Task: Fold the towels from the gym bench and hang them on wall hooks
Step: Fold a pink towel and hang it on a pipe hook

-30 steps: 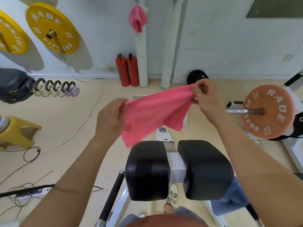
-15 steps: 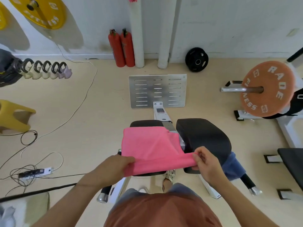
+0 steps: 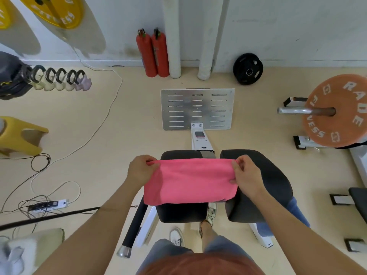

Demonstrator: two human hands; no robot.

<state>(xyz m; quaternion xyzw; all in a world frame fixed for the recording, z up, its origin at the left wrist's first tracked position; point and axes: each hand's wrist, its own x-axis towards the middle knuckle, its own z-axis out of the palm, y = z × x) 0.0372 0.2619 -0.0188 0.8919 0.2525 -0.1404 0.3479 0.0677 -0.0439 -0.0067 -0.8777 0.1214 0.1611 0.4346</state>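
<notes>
both hands (image 3: 141, 169) (image 3: 246, 175) pinch the pink towel (image 3: 190, 180) between them.

- left hand (image 3: 142, 171) pinches the top left corner of the pink towel (image 3: 190, 181), fingers curled over its edge.
- right hand (image 3: 247, 175) pinches the top right corner, level with the left.
- both bare forearms reach forward from the lower frame corners, angled inward.
</notes>
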